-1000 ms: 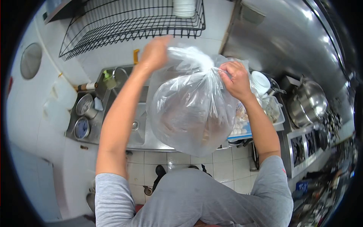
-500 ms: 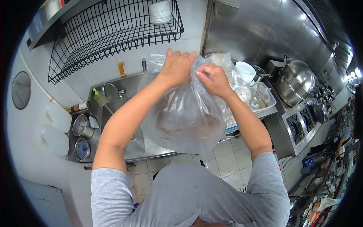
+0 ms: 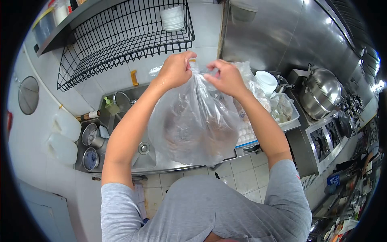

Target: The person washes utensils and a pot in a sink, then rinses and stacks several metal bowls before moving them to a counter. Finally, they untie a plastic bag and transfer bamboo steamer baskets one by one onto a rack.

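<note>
A large clear plastic bag with brownish contents hangs in front of me over the sink's front edge. What is inside is blurred by the plastic. My left hand is closed at the left of the bag's gathered top, its fingers curled on the plastic. On the other side, my right hand is beside the bunched neck, thumb and forefinger apart with a gap between them.
A steel sink lies beneath, with metal bowls at its left. Above hangs a black wire rack. To the right are a tray of eggs, a white tub, a large steamer pot and a stove.
My hands have moved apart at the bag's top, the left one shifting left. The right thumb and forefinger have spread from their pinch on the plastic. The view has shifted slightly.
</note>
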Tool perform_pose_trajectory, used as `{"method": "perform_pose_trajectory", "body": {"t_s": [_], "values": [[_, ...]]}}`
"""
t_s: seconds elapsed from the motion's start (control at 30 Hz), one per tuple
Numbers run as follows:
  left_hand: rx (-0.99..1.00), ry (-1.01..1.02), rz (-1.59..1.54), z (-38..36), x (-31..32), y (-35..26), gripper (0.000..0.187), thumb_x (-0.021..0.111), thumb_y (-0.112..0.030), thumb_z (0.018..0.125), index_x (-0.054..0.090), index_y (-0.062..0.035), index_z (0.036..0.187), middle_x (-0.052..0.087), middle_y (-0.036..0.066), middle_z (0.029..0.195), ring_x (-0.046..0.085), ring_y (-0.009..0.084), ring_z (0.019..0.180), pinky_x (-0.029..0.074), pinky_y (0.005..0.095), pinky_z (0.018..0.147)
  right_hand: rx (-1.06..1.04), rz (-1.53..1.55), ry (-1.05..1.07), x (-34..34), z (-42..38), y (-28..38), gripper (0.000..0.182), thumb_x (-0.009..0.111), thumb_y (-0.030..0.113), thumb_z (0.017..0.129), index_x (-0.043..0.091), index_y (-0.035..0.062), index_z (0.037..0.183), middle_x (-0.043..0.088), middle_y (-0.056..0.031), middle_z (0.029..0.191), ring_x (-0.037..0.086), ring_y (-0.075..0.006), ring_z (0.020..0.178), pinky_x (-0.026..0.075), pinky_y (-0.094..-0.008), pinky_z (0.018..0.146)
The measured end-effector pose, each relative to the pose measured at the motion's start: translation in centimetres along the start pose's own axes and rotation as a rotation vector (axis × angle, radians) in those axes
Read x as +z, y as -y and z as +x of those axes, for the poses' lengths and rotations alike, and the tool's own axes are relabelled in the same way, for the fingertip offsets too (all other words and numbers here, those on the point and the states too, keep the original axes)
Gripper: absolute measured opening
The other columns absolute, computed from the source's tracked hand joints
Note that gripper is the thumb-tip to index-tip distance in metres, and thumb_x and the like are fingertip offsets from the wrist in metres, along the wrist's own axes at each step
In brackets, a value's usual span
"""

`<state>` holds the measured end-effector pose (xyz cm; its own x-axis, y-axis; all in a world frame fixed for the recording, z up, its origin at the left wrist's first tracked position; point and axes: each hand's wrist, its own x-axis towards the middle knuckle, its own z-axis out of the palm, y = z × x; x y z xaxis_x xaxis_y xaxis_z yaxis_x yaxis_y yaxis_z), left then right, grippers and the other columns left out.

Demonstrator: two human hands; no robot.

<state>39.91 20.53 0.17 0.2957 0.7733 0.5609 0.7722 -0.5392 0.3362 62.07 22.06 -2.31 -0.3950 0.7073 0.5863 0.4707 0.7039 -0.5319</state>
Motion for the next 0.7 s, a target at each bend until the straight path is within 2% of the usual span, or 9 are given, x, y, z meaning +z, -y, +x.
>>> {"method": "perform_pose_trajectory", "body": {"t_s": [0.07, 0.17, 0.27, 0.37, 0.47, 0.5, 0.57, 0.63, 0.7], "values": [[0.007, 0.005, -0.034, -0.5, 0.2, -0.2, 0.048, 0.065, 0.002, 0.075, 0.065, -0.0048, 0.123, 0.067, 0.01, 0.075, 0.066, 0.0253, 0.067, 0.053, 0.0359, 0.066, -0.262, 0.001, -0.009, 1.3, 0.8, -0.3, 0.027, 0.077, 0.022, 0.082, 0.073, 0.0046, 0.102, 0.073, -0.011, 0.096, 0.069, -0.0252, 0.083, 0.054, -0.0373, 0.074], [-0.04, 0.06, -0.07, -1.7, 0.3, -1.0, 0.051, 0.066, 0.0, 0.078, 0.063, -0.0048, 0.129, 0.064, 0.008, 0.073, 0.063, 0.0227, 0.066, 0.052, 0.0357, 0.066, -0.16, -0.008, 0.153, 2.4, 1.8, 0.0, 0.033, 0.076, 0.017, 0.08, 0.071, 0.0019, 0.109, 0.072, -0.0136, 0.102, 0.07, -0.0299, 0.089, 0.055, -0.04, 0.081], [-0.174, 0.072, -0.184, -1.9, -0.8, 0.0, 0.059, 0.067, -0.002, 0.08, 0.058, -0.0052, 0.138, 0.07, 0.01, 0.087, 0.067, 0.0214, 0.077, 0.053, 0.0353, 0.073, -0.327, 0.009, -0.036, 3.9, 1.5, -0.5, 0.023, 0.072, 0.003, 0.077, 0.07, 0.0009, 0.1, 0.072, -0.013, 0.099, 0.069, -0.0306, 0.089, 0.056, -0.0398, 0.08], [0.068, -0.219, -0.018, -0.7, -1.0, 2.3, 0.07, 0.067, -0.004, 0.082, 0.049, -0.0058, 0.149, 0.071, 0.013, 0.107, 0.066, 0.0198, 0.089, 0.053, 0.0335, 0.084, -0.54, -0.008, -0.219, 4.9, 1.1, -1.0, 0.021, 0.066, -0.009, 0.075, 0.067, 0.0019, 0.093, 0.072, -0.0127, 0.099, 0.069, -0.0311, 0.089, 0.057, -0.0387, 0.078], [-0.173, 0.211, -0.458, -0.1, 0.6, 3.5, 0.078, 0.07, -0.005, 0.082, 0.041, -0.0034, 0.154, 0.068, 0.014, 0.122, 0.063, 0.0188, 0.097, 0.051, 0.0317, 0.091, -0.646, 0.015, -0.279, 5.2, 0.6, -1.2, 0.019, 0.064, -0.012, 0.074, 0.065, 0.0012, 0.087, 0.072, -0.0122, 0.098, 0.069, -0.0313, 0.089, 0.057, -0.0375, 0.076], [-0.206, 0.354, -0.368, 0.3, 1.0, 4.3, 0.085, 0.074, -0.005, 0.079, 0.039, -0.0019, 0.156, 0.067, 0.012, 0.12, 0.062, 0.0185, 0.094, 0.051, 0.0306, 0.09, -0.632, 0.015, -0.26, 5.2, 0.4, -1.4, 0.016, 0.065, -0.011, 0.075, 0.066, 0.0009, 0.087, 0.073, -0.0119, 0.098, 0.07, -0.03, 0.088, 0.057, -0.0374, 0.076], [-0.215, 0.395, -0.381, 0.3, 0.9, 4.0, 0.087, 0.076, -0.005, 0.076, 0.04, -0.0007, 0.155, 0.066, 0.011, 0.118, 0.062, 0.018, 0.093, 0.051, 0.0304, 0.088, -0.601, 0.014, -0.232, 5.0, 0.1, -1.7, 0.012, 0.065, -0.009, 0.079, 0.067, 0.0003, 0.087, 0.073, -0.0115, 0.097, 0.071, -0.0272, 0.088, 0.057, -0.0372, 0.076], [-0.225, 0.403, -0.377, 0.2, 0.9, 3.6, 0.089, 0.079, -0.004, 0.071, 0.044, -0.0024, 0.153, 0.064, 0.008, 0.109, 0.061, 0.0174, 0.089, 0.051, 0.03, 0.085, -0.348, 0.272, -0.241, 5.0, -0.3, -1.4, 0.004, 0.068, -0.001, 0.083, 0.069, -0.0007, 0.087, 0.074, -0.0106, 0.095, 0.071, -0.0234, 0.086, 0.056, -0.0347, 0.075], [-0.205, 0.372, -0.307, -0.1, 0.8, 2.7, 0.087, 0.08, -0.003, 0.07, 0.047, -0.0037, 0.15, 0.063, 0.007, 0.105, 0.06, 0.0174, 0.088, 0.051, 0.0307, 0.084, -0.066, 0.395, -0.184, 4.0, -0.2, -1.3, 0.01, 0.071, 0.008, 0.086, 0.07, -0.0016, 0.089, 0.073, -0.01, 0.092, 0.069, -0.02, 0.083, 0.055, -0.0323, 0.074]]}}
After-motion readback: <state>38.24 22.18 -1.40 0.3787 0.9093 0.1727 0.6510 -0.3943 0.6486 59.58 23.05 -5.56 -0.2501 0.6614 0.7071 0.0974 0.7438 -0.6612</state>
